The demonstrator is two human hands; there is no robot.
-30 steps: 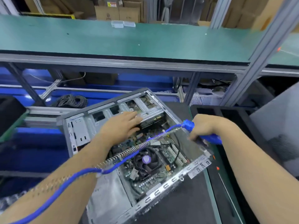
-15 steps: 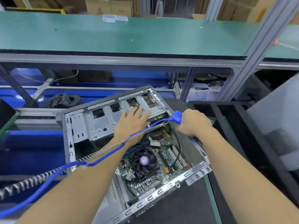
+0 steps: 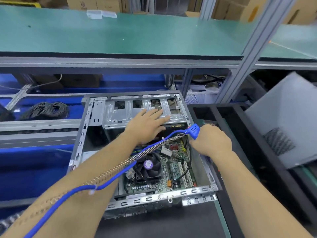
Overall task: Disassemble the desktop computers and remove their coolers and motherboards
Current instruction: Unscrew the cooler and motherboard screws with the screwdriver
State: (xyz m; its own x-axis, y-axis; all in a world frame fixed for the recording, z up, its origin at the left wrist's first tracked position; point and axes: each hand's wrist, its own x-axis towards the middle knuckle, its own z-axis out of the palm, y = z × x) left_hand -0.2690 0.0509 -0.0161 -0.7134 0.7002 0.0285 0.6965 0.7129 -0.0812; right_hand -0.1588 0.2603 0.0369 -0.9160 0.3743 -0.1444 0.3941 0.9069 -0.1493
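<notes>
An open desktop case [image 3: 96,117] lies on its side on the dark mat. Inside it I see the green motherboard [image 3: 178,170] with a black fan cooler [image 3: 149,167] that has a purple centre sticker. My left hand [image 3: 147,122] rests flat with straight fingers on the metal drive cage [image 3: 120,115] at the case's far side. My right hand [image 3: 211,141] grips a blue electric screwdriver [image 3: 193,130] over the right part of the board; its tip is hidden. The tool's blue cable and metal spring [image 3: 120,169] cross over my left forearm.
A green shelf [image 3: 120,35] on aluminium posts runs above. A coil of black cable [image 3: 46,109] lies at the left on a grey rail. A black tray [image 3: 240,127] sits to the right, and a grey computer case [image 3: 288,121] beyond it. Cardboard boxes stand at the back.
The case has turned clockwise and now lies squarer to me. My left hand moved from inside the case up onto the drive cage. My right hand with the screwdriver shifted slightly inward.
</notes>
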